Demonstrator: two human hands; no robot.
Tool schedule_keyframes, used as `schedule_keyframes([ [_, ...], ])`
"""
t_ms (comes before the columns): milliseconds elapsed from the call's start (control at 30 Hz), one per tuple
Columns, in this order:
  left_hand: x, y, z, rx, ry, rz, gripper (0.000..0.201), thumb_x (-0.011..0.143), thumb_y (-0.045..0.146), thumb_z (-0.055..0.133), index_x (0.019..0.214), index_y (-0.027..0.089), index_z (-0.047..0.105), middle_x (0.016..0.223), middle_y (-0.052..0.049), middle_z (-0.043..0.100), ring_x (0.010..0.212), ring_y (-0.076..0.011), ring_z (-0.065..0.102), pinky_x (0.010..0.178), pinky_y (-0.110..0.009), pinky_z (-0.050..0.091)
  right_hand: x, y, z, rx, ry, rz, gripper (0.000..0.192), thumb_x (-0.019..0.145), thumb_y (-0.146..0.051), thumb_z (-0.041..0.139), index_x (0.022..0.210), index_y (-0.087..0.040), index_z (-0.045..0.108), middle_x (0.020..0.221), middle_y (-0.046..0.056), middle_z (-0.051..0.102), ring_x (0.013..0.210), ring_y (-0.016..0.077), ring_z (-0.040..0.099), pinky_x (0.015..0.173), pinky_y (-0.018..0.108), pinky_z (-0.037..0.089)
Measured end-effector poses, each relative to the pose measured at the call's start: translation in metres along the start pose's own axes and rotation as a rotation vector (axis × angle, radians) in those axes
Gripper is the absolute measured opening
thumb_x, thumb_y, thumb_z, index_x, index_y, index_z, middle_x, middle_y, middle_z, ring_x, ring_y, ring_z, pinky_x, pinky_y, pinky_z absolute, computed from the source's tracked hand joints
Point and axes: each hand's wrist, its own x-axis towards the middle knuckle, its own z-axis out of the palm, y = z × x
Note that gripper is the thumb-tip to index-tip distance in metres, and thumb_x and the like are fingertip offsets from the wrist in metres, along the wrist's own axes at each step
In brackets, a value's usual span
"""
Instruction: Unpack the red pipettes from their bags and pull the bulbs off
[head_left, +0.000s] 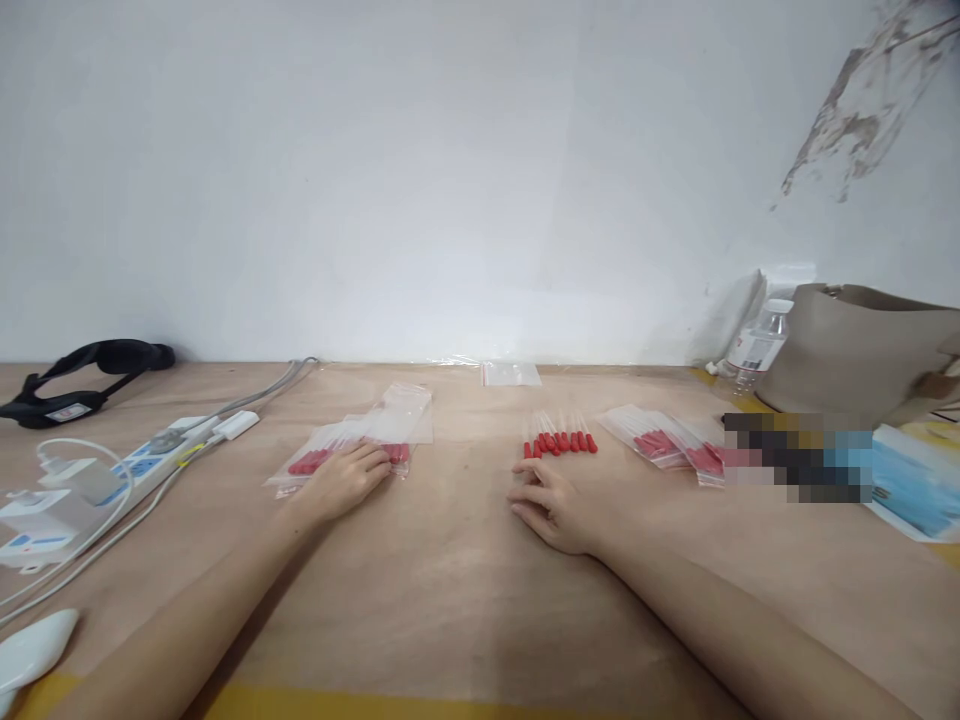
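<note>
My left hand (352, 477) lies flat, fingers extended, over clear zip bags (405, 405) on the left of the table. Red bulbs (306, 464) of what look like droppers show through the plastic on both sides of it. My right hand (551, 505) rests on the table with its fingers apart and slightly bent, holding nothing. Just beyond its fingertips is a row of several loose droppers (559, 440), red bulbs toward me and clear thin stems pointing away. Whether a finger touches the nearest bulb, I cannot tell.
More bagged droppers (656, 447) lie right of the loose row. A small flat bag (511, 374) is by the wall. On the left are a power strip (142, 468), cables and a black strap (97, 370); on the right, a bottle (759, 345), a grey bag (862, 345) and a blue packet (915, 485).
</note>
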Motion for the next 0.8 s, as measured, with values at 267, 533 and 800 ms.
schedule_keyframes([
  [267,0.017,0.073,-0.019,-0.018,-0.065,0.056,0.020,0.084,0.020,0.038,0.082,0.018,0.058,0.090,-0.008,0.057,0.092,-0.0214,0.050,0.085,-0.037,0.038,-0.002,0.006,0.007,0.059,0.023,0.004,0.016,0.081,-0.019,0.046,0.090,-0.018,0.060,0.104,0.009,0.052,0.080,0.0132,0.054,0.071,0.030,0.047],
  [533,0.067,0.138,0.016,-0.456,-0.014,-0.021,0.015,0.082,0.020,0.041,0.071,0.018,0.051,0.092,-0.005,0.055,0.086,-0.0170,0.051,0.078,-0.030,0.041,0.002,0.002,0.006,-0.068,0.064,-0.063,0.028,0.075,-0.026,0.054,0.103,-0.019,0.054,0.097,0.007,0.058,0.087,0.0167,0.052,0.076,0.031,0.042],
  [800,0.092,0.130,0.039,-0.566,0.038,-0.053,0.016,0.082,0.018,0.040,0.071,0.018,0.052,0.085,-0.004,0.056,0.082,-0.0155,0.051,0.076,-0.028,0.042,0.014,0.015,0.014,-0.317,0.142,-0.089,0.015,0.083,-0.018,0.045,0.083,-0.019,0.059,0.076,0.003,0.060,0.072,0.0130,0.048,0.068,0.029,0.030],
])
